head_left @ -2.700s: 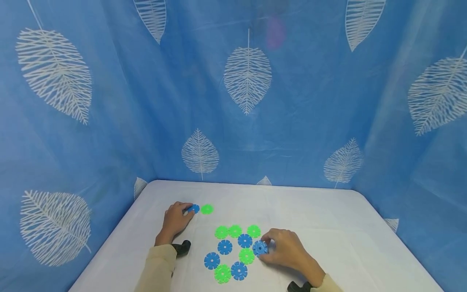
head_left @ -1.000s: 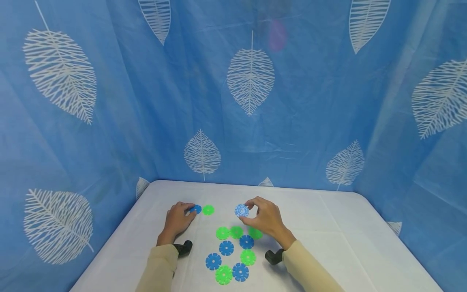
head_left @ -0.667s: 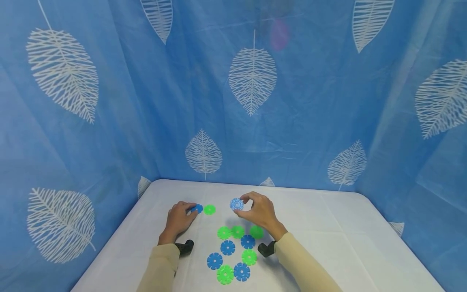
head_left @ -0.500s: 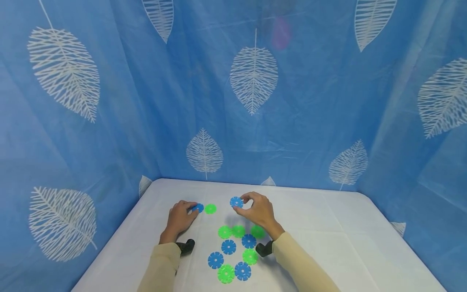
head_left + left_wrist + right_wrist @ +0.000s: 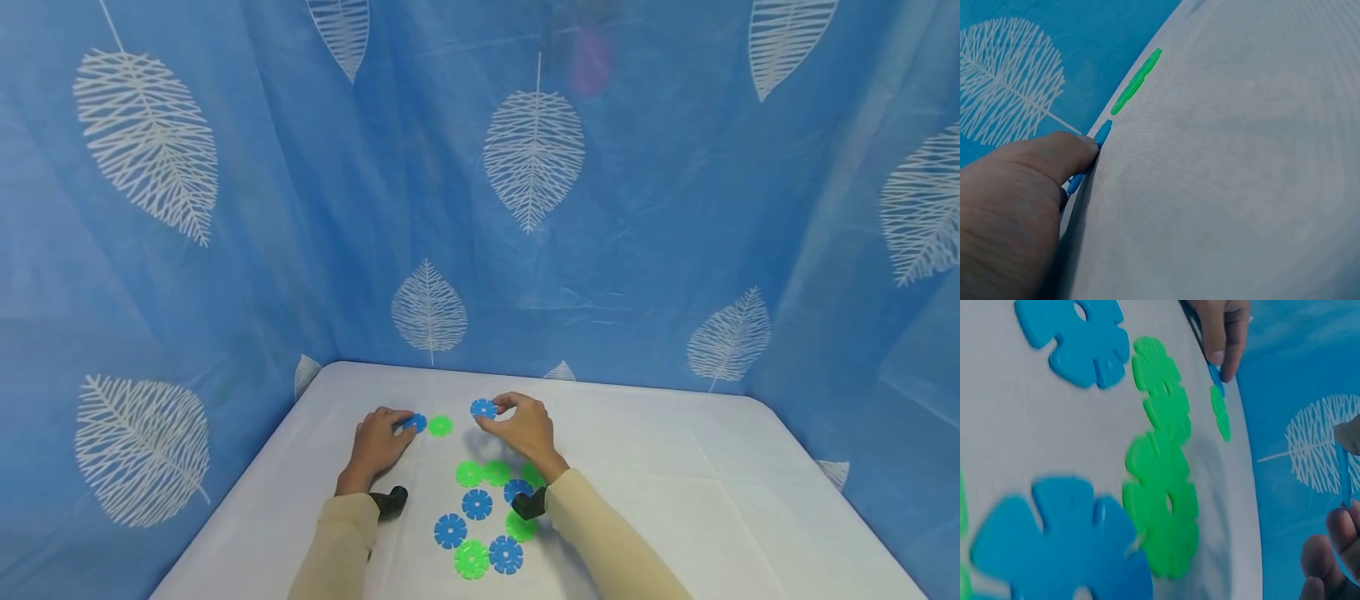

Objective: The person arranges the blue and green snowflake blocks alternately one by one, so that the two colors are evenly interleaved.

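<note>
The right hand (image 5: 527, 428), pinching a raised blue disc (image 5: 479, 408), has come nearer the green disc (image 5: 440, 423), at its two o'clock; the left hand (image 5: 378, 442) pinches a lower blue disc (image 5: 419, 423) at nine; thus three pieces are close.

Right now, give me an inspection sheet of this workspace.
Surface: white-covered table, faint creases.
Job's things: raised blue disc, low blue disc, lone green disc beside it, plus five green discs and four blue discs in the foreground.
Clutter: nothing seen.
Grips: left grip holds the low blue disc at the table; right grip pinches the raised blue disc off the table.
Cables: nothing seen.
Surroundings: blue leaf-patterned fabric.
</note>
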The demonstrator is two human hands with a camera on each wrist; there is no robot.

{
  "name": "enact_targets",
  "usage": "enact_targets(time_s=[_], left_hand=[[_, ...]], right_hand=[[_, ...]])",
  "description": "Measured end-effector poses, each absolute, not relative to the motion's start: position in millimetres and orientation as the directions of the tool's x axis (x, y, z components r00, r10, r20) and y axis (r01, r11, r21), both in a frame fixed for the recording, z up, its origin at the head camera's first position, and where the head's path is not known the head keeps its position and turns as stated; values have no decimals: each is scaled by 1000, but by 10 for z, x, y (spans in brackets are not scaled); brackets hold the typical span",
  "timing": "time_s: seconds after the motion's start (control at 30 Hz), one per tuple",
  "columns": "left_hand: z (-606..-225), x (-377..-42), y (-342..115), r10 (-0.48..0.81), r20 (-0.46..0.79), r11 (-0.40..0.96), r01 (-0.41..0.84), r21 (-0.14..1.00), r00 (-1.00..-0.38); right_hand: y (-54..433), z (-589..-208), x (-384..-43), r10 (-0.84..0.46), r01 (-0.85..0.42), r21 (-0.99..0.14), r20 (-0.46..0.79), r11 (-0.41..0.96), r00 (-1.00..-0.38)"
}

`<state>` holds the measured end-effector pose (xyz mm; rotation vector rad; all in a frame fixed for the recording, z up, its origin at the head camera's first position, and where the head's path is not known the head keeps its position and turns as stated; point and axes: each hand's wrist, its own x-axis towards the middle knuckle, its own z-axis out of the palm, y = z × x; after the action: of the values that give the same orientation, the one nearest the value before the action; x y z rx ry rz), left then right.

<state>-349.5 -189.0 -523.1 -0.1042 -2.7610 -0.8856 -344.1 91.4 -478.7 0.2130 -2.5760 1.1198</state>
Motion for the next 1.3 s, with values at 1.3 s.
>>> enact_targets(time_s=[1.3], left_hand=[[-5233, -3522, -1902, -19, 251, 810, 132, 572, -968]], right_hand=[[498, -5035, -3538, 27, -99, -728, 159, 678, -987]])
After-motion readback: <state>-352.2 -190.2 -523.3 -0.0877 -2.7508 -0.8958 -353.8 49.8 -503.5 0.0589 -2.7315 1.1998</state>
